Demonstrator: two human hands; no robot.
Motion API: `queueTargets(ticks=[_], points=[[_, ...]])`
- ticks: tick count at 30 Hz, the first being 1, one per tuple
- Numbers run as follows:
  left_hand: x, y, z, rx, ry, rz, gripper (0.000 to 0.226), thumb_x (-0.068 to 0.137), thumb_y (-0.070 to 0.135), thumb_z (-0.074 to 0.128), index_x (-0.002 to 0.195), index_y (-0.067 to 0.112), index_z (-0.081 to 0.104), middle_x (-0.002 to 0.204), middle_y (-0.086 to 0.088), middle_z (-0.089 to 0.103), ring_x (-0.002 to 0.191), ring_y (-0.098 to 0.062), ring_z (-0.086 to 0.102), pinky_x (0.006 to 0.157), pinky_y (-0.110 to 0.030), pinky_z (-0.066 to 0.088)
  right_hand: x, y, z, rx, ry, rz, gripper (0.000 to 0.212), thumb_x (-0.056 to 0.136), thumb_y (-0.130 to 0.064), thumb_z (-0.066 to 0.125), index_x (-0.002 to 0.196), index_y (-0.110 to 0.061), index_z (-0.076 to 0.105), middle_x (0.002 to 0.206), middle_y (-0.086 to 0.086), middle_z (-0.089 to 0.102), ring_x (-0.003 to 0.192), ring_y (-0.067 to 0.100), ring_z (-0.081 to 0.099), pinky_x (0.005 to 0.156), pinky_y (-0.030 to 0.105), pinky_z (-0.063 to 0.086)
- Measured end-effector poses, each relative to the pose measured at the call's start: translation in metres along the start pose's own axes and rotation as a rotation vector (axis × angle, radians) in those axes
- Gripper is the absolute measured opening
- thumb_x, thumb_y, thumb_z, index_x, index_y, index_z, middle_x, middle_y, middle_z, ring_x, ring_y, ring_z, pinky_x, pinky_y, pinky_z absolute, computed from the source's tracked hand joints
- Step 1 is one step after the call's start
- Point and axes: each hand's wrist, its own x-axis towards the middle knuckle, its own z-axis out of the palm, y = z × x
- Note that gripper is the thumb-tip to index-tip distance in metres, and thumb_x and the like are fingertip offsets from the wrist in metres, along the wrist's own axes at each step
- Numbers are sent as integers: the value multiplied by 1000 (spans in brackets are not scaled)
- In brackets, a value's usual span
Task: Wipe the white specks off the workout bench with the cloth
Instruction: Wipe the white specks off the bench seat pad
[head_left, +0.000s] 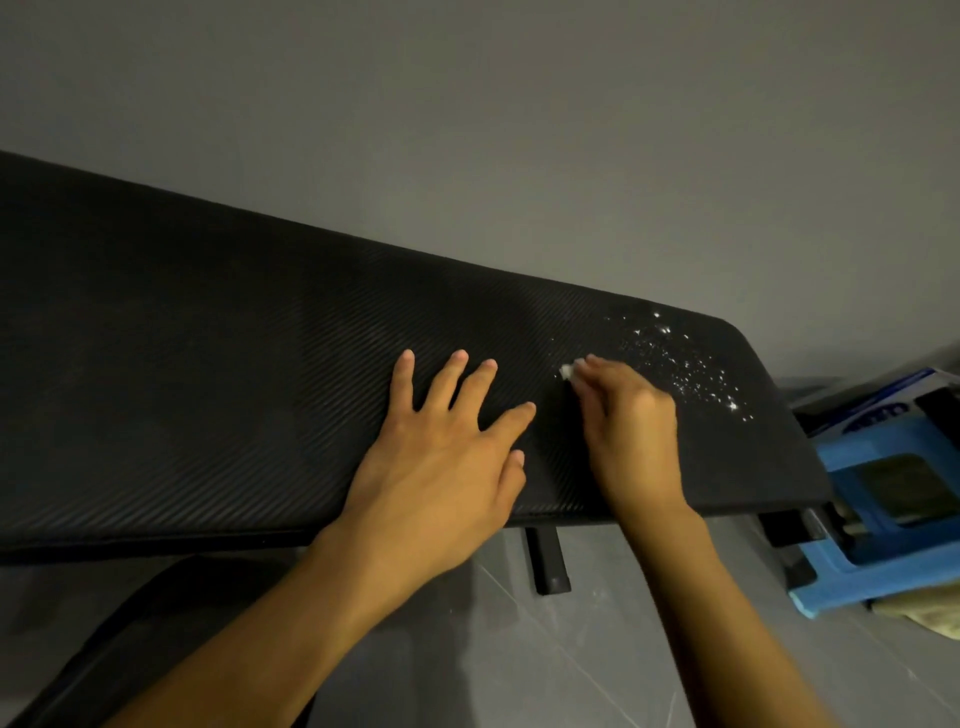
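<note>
Nearest us, our two forearms reach out over the grey tiled floor and across the front edge of the workout bench, whose black ribbed pad runs slantwise through the view on a dark leg. Our left hand lies flat on the pad near its middle, fingers straight and spread apart, holding nothing; we judge that it braces us. Just to its right, our right hand rests on the pad with its fingers curled together and pinched on a small white wad at the fingertips. We take this for the cloth, though most of it is hidden under the hand. Just beyond and to the right of that hand, the white specks lie scattered over the right end of the pad, thickest toward its far corner. The cloth sits at the near-left border of that patch, apart from the thick of it, so we judge the wiping barely begun: nearly the whole scatter is left to clear. Off the bench's right end stands a blue stool with a printed box behind it, and farthest back rises a plain grey wall.
</note>
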Motion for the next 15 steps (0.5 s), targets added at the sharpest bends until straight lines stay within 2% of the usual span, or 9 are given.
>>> queueTargets(ticks=[3, 6, 9, 12, 15], points=[[0, 0, 0, -4, -2, -3, 56, 96, 47, 27, 144, 32, 53, 155, -16, 44, 147, -38, 35, 115, -71, 23, 2, -14, 6, 39, 7, 16, 24, 98, -13, 62, 120, -7, 71, 129, 9, 67, 120, 20, 64, 104, 22, 45], [0, 1, 0, -12, 7, -11, 57, 96, 46, 27, 142, 31, 56, 155, -17, 45, 146, -38, 36, 114, -71, 23, -32, -24, -5, 95, -20, -101, 26, 95, -11, 67, 120, -8, 72, 128, 3, 68, 120, 10, 63, 106, 13, 42], [0, 1, 0, -22, 17, -13, 56, 96, 46, 28, 141, 31, 57, 154, -17, 46, 146, -38, 37, 114, -71, 24, -38, -15, -11, 70, -31, -143, 27, 94, -12, 67, 120, -9, 72, 127, 3, 69, 119, 9, 63, 106, 19, 46], [0, 1, 0, -20, 11, -9, 55, 96, 46, 30, 141, 32, 56, 154, -16, 47, 146, -38, 38, 114, -71, 24, 0, -6, 1, 6, -2, -58, 24, 97, -14, 63, 119, -6, 71, 126, 10, 69, 117, 22, 65, 103, 34, 51], [0, 1, -1, -17, 12, -9, 54, 96, 47, 29, 142, 33, 55, 154, -16, 46, 146, -37, 38, 114, -71, 25, 29, -13, 12, 21, 10, 40, 24, 100, -15, 59, 119, -4, 71, 129, 13, 67, 119, 26, 64, 103, 30, 46]])
